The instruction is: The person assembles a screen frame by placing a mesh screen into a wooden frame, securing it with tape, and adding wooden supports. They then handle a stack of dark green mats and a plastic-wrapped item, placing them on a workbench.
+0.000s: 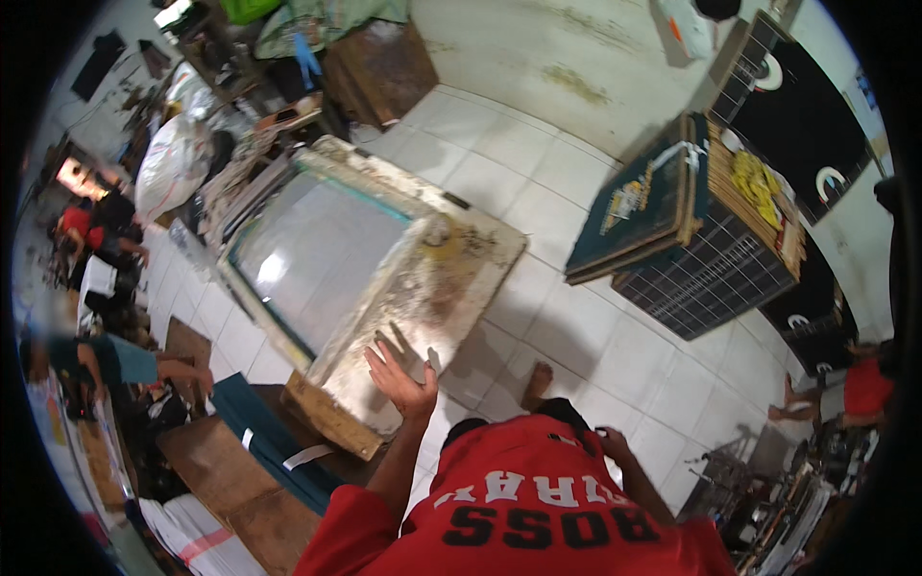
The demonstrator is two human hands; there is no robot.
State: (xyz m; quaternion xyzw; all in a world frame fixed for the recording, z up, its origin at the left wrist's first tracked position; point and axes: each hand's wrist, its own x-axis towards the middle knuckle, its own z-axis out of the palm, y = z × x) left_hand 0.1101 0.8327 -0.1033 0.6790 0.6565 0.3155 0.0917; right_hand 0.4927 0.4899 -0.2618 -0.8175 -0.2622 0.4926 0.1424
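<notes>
My left hand [399, 381] is open, fingers spread, over the near end of a worn, stained white worktable [427, 317]. It holds nothing; whether it touches the surface I cannot tell. Set into the table beyond it is a pale, glossy pane [322, 245] with a teal border, reflecting a light. My right hand [613, 444] hangs low at my right side, beside my dark shorts. It is small in the picture, and its fingers do not show clearly enough to tell what they do.
Right of the tiled floor [567, 298], dark green boards [639, 197] lean on a grid-patterned stack [711, 274] topped with yellow cloth [757, 189]. Brown boards [226, 461] and a folded dark green piece [274, 437] lie at lower left. Other people [850, 389] sit at both sides.
</notes>
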